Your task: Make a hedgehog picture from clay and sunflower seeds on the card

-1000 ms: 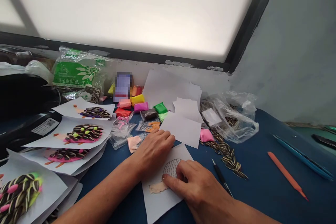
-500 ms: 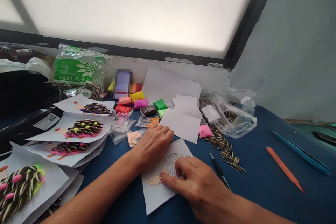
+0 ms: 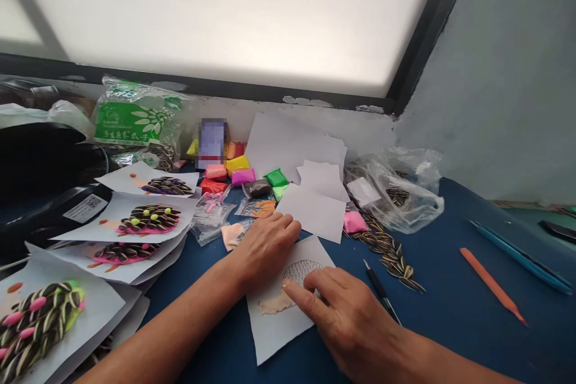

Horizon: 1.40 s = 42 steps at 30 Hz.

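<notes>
A white sheet of paper (image 3: pixel 281 336) lies at a slant between my hands. Drawn on it is an oval (image 3: pixel 300 270) filled with small marks, and a thin, ragged piece of pale peach clay (image 3: pixel 275 304) sticks along its lower left side. My left hand (image 3: pixel 269 246) rests over the sheet's upper left edge, its fingers stretched out and lying down. Over the oval's right part is my right hand (image 3: pixel 346 309), with its thumb just above the clay and apart from the bent index finger. Nothing shows between them.
Finished seed-and-clay hedgehog pictures (image 3: pixel 148 219) are stacked at left. Behind are coloured clay packets (image 3: pixel 243 177), blank papers (image 3: pixel 310 213) and a seed bag (image 3: pixel 139 123). To the right lie loose sunflower seeds (image 3: pixel 391 249), a pen (image 3: pixel 381 291), an orange tool (image 3: pixel 492 285) and a clear bag (image 3: pixel 405 192).
My right thumb has moved off the clay, up toward the oval, so more of the clay shows. The left hand stays on the paper. The view has shifted slightly.
</notes>
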Motion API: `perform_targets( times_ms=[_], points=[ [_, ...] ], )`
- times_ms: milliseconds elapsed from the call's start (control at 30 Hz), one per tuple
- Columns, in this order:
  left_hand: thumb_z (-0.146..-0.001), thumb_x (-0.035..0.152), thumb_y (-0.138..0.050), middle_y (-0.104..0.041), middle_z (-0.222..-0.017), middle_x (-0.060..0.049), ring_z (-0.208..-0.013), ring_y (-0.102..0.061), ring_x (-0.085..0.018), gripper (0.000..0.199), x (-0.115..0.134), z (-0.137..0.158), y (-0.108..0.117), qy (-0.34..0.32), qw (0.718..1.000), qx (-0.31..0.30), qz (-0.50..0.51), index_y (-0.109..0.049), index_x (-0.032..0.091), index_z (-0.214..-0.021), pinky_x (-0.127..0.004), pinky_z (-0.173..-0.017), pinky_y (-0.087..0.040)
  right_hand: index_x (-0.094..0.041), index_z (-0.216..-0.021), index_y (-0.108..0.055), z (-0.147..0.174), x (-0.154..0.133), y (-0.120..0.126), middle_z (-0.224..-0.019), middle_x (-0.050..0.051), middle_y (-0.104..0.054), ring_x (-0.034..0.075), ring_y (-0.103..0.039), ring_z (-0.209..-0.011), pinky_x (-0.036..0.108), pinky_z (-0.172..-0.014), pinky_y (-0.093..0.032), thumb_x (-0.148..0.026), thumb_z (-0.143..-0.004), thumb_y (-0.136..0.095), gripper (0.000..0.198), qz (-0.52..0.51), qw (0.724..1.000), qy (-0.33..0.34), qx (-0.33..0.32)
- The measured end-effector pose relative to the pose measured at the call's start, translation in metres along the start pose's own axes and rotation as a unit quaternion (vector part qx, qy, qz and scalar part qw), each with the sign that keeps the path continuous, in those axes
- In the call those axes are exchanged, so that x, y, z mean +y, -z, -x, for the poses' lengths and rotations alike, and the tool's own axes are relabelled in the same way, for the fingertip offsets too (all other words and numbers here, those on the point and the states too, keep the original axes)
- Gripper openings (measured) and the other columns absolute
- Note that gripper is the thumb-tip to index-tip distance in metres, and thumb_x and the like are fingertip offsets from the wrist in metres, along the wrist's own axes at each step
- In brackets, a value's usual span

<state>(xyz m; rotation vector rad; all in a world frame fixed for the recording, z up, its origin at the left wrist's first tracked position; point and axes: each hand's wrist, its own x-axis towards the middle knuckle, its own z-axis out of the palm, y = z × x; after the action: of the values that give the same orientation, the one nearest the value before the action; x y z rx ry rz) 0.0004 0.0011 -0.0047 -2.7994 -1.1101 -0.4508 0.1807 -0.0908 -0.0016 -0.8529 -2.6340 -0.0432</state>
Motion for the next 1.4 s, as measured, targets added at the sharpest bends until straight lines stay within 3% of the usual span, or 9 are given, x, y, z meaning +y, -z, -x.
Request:
perform_targets(
  times_ms=[100,333,667,833,1067,1233,1400],
  points=[
    [-0.093,0.01,-0.045,-0.058,-0.078,-0.002,-0.073,-0.051,-0.019,0.019,-0.001,-0.001,0.0,0.0,1.0,-0.002,0.004,-0.052,0.019,-0.079,-0.032,-0.069,-0.038,-0.008,-0.128,-0.051,0.0,0.001,-0.001,-0.092,0.012,-0.059,0.021,-0.05,-0.077,0.034,-0.069,-0.044,-0.006,-0.088,-0.042,0.041,0.001,1.0,0.001,0.011],
    [-0.095,0.011,-0.043,-0.058,-0.078,-0.002,-0.072,-0.051,-0.019,0.021,0.0,-0.001,-0.001,0.002,1.0,-0.004,0.003,-0.051,0.019,-0.078,-0.032,-0.069,-0.039,-0.013,-0.124,-0.056,-0.003,0.001,0.001,-0.092,0.009,-0.057,0.02,-0.047,-0.076,0.033,-0.07,-0.041,-0.009,-0.085,-0.049,0.04,-0.021,0.998,-0.03,-0.045],
    [-0.095,0.011,-0.041,-0.058,-0.08,-0.003,-0.073,-0.05,-0.019,0.022,0.0,-0.002,0.001,0.009,1.0,-0.017,0.017,-0.052,0.019,-0.078,-0.033,-0.07,-0.039,-0.015,-0.121,-0.057,-0.003,0.001,-0.002,-0.09,0.008,-0.055,0.019,-0.047,-0.075,0.032,-0.068,-0.04,-0.01,-0.085,-0.052,0.037,-0.015,0.998,-0.028,-0.045],
    [-0.093,0.008,-0.042,-0.058,-0.08,-0.003,-0.074,-0.05,-0.019,0.02,-0.001,-0.001,-0.001,0.004,1.0,-0.019,0.015,-0.051,0.02,-0.08,-0.033,-0.069,-0.039,-0.016,-0.128,-0.055,-0.001,0.003,-0.002,-0.088,0.008,-0.055,0.02,-0.047,-0.074,0.032,-0.067,-0.04,-0.012,-0.087,-0.049,0.041,-0.008,1.0,0.003,-0.007],
    [-0.094,0.008,-0.039,-0.057,-0.079,-0.003,-0.073,-0.05,-0.019,0.022,0.001,-0.001,0.002,0.011,1.0,-0.027,0.012,-0.051,0.02,-0.079,-0.033,-0.07,-0.04,-0.019,-0.124,-0.057,-0.005,0.002,0.003,-0.09,0.008,-0.055,0.02,-0.047,-0.074,0.033,-0.068,-0.04,-0.019,-0.088,-0.055,0.035,0.013,0.998,0.003,-0.06],
    [-0.094,0.008,-0.039,-0.059,-0.082,-0.003,-0.075,-0.051,-0.019,0.022,0.0,-0.001,0.001,0.002,0.999,-0.022,0.024,-0.051,0.02,-0.081,-0.034,-0.071,-0.04,-0.018,-0.131,-0.053,-0.004,0.001,0.006,-0.088,0.008,-0.056,0.019,-0.049,-0.074,0.031,-0.066,-0.041,-0.013,-0.092,-0.047,0.04,0.005,0.999,0.014,-0.037],
    [-0.095,0.008,-0.039,-0.058,-0.081,-0.003,-0.074,-0.051,-0.019,0.023,-0.001,-0.001,-0.001,-0.002,1.0,-0.015,0.026,-0.051,0.019,-0.08,-0.034,-0.072,-0.039,-0.022,-0.133,-0.052,-0.006,-0.001,0.01,-0.09,0.009,-0.057,0.021,-0.05,-0.075,0.035,-0.069,-0.042,-0.021,-0.095,-0.046,0.038,0.027,0.997,0.04,-0.053]
  ],
)
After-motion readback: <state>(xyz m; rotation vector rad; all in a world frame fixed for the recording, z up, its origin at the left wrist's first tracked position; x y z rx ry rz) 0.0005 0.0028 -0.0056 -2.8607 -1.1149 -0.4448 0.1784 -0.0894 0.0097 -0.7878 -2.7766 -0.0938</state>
